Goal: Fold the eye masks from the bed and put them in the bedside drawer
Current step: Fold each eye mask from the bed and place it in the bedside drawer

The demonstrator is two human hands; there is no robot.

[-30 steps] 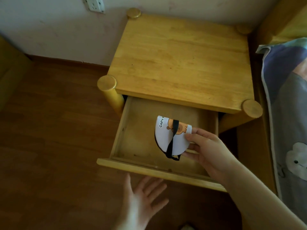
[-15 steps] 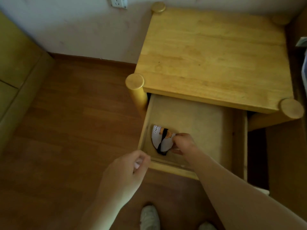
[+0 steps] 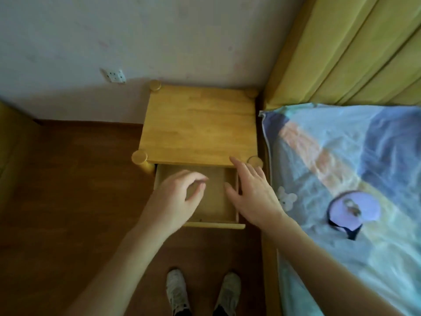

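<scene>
Eye mask (image 3: 354, 207), a lilac one with a dark strap, lies on the bed (image 3: 341, 156) well to the right of our right hand (image 3: 255, 197). That hand hangs with fingers spread and straight above the right edge of the pulled-out drawer (image 3: 214, 197), holding nothing. Just left of it our left hand (image 3: 180, 199) hovers over the drawer with fingers loosely curled, also empty. Beyond both hands stands the bedside table (image 3: 198, 126); below them, our shoes (image 3: 202, 290) on the floor (image 3: 68, 201).
</scene>
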